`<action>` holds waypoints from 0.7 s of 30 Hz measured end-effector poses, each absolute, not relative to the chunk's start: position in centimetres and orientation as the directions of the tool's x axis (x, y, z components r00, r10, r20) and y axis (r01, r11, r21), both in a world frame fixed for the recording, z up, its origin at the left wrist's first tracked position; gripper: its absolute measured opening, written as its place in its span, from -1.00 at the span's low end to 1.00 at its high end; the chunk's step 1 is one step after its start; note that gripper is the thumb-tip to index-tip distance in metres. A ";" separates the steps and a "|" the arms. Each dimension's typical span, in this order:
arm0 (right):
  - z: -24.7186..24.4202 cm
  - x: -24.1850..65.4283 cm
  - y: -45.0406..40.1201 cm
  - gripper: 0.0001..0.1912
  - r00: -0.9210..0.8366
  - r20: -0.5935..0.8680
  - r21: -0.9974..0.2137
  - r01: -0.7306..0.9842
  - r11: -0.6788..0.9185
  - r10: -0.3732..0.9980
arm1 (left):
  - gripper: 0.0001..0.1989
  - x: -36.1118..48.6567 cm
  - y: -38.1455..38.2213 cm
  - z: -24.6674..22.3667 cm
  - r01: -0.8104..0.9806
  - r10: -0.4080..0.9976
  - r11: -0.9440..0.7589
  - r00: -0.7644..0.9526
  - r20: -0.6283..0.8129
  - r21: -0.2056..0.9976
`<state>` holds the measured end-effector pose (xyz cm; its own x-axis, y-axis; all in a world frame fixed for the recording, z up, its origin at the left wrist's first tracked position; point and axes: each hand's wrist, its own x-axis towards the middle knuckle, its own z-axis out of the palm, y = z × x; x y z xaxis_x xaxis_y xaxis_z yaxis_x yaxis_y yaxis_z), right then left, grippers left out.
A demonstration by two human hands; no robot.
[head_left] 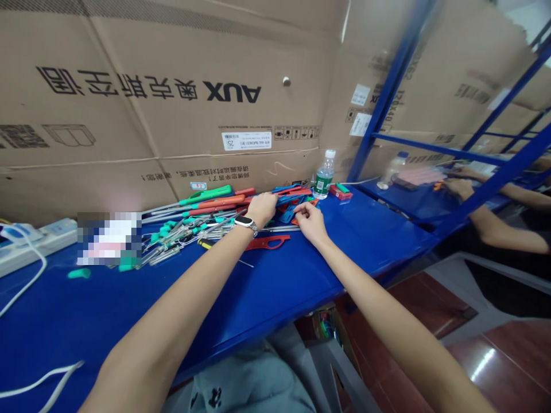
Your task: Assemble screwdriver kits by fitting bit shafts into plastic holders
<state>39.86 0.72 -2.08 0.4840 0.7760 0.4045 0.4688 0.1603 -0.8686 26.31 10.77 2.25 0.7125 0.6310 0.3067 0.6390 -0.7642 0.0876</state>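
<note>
My left hand (262,209), with a watch on its wrist, lies over the heap at the back of the blue table. Its back faces me and its fingers are mostly hidden among the parts. Just to the right, my right hand (310,222) has its thumb and fingers drawn together in a pinch; what is in them is too small to make out. Blue plastic pieces (287,217) lie between the hands. Below my left hand is a red handle with a finger loop (269,243). Long rods with orange-red grips (221,202) and green grips (210,193) lie to the left.
Metal parts with teal ends (172,235) are heaped on the table (258,298). A water bottle (324,175) and a small red box (341,192) stand right. A power strip (38,246) is left, cardboard (150,126) behind. Another person's hand (458,188) is beyond the blue frame (390,86).
</note>
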 end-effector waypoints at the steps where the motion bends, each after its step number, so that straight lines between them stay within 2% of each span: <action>1: -2.0 39.8 0.6 -0.87 0.481 0.407 -0.866 0.473 0.161 0.777 | -0.70 26.2 10.7 2.3 0.652 0.642 -0.753 0.702 0.308 0.085; 8: -1.8 39.1 0.2 -0.91 0.414 0.462 -0.827 0.520 0.212 0.784 | -0.78 23.8 8.9 4.3 0.675 0.652 -0.732 0.654 0.384 0.094; 13: -1.0 35.4 0.5 -0.77 0.255 0.428 -0.872 0.371 0.321 0.867 | -0.89 19.6 6.6 4.0 0.569 0.625 -0.772 0.598 0.502 0.282; 15: -0.5 32.9 0.7 -0.79 0.178 0.406 -0.887 0.314 0.339 0.897 | -0.84 17.5 5.4 3.4 0.566 0.621 -0.775 0.602 0.502 0.280; 17: 0.0 30.1 1.1 -0.79 0.130 0.401 -0.879 0.333 0.341 0.907 | -0.76 15.3 4.5 2.8 0.609 0.643 -0.752 0.594 0.483 0.252; 19: 0.4 27.5 1.5 -0.79 0.068 0.405 -0.867 0.344 0.360 0.912 | -0.71 13.1 4.0 2.3 0.623 0.676 -0.722 0.542 0.499 0.302; 21: 0.7 25.5 2.0 -0.81 -0.029 0.418 -0.852 0.334 0.403 0.908 | -0.66 10.7 3.9 1.7 0.572 0.690 -0.714 0.475 0.547 0.404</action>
